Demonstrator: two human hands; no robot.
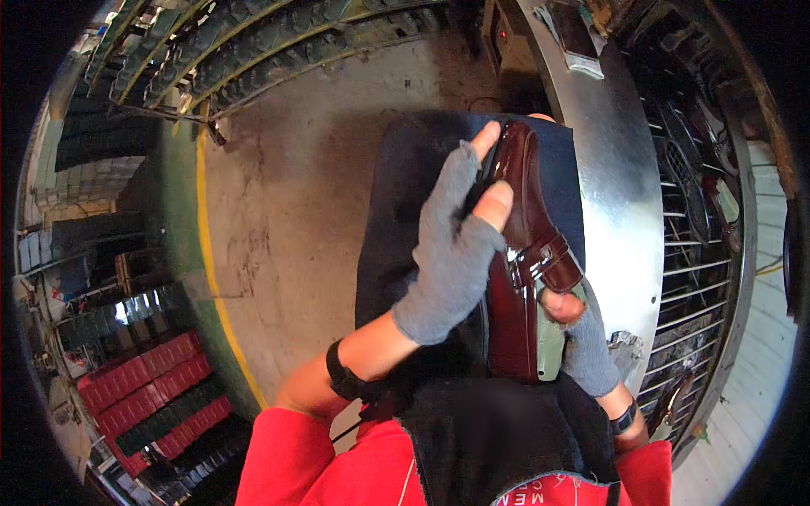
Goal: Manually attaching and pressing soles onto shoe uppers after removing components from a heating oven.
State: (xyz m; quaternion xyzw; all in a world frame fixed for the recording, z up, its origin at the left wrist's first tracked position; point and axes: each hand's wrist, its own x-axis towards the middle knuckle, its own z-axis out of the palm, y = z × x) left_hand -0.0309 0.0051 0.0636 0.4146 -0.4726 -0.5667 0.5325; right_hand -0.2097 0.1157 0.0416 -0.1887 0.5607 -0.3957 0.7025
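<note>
A glossy dark-brown leather loafer (515, 219) with a buckled strap lies over my lap, toe pointing away from me. A pale green shoe last (550, 341) shows in its heel opening. My left hand (456, 232), in a grey fingerless glove, holds the shoe's left side. Its index finger reaches along the toe and its thumb presses near the instep; the other fingers are hidden. My right hand (582, 333), gloved alike, grips the shoe's right side by the last, thumb just below the strap. Its remaining fingers are out of sight beneath.
A dark apron (396, 177) covers my lap. At my right runs a shiny metal ledge (620, 202), with a barred rack (696, 291) holding shoes beyond it. Racks of dark shoes (245, 51) stand far left. Red and dark stacked items (148, 379) are at lower left.
</note>
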